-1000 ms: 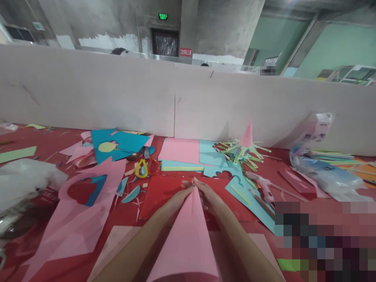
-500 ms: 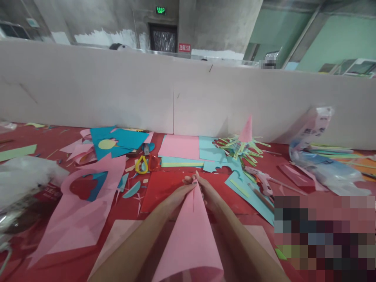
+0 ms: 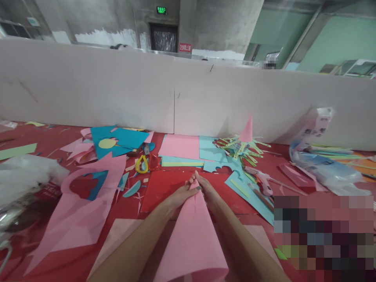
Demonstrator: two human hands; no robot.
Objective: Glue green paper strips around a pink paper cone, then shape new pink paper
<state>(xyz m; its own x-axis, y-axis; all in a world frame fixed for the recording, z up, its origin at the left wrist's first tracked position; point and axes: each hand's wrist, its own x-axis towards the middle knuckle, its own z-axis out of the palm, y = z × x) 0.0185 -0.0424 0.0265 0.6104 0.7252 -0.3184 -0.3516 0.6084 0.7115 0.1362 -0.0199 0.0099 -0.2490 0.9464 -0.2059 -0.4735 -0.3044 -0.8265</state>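
Observation:
A pink paper cone [image 3: 192, 239] lies between my forearms, its point away from me and its wide open end toward me. My left hand [image 3: 184, 194] is closed on the cone near its tip, the thumb lying on top. From the other side my right hand [image 3: 205, 188] grips the tip, with most of its fingers hidden behind the paper. A seam line runs down the cone below the tip. Under and beyond the hands is a red sheet [image 3: 170, 184]. Light pink paper [image 3: 117, 235] lies beneath my forearms.
A smaller pink cone [image 3: 246, 130] stands on green strips at the back right, near a pink glue gun [image 3: 264, 182]. Yellow-handled scissors [image 3: 141, 164] and cut paper [image 3: 85, 219] lie left. Plastic bags [image 3: 26, 176] sit at far left. A white partition [image 3: 132, 90] closes the back.
My left hand and thumb have slid slightly down the cone from its tip. The cone's wide end has shifted a little to the right. My right hand stays at the tip.

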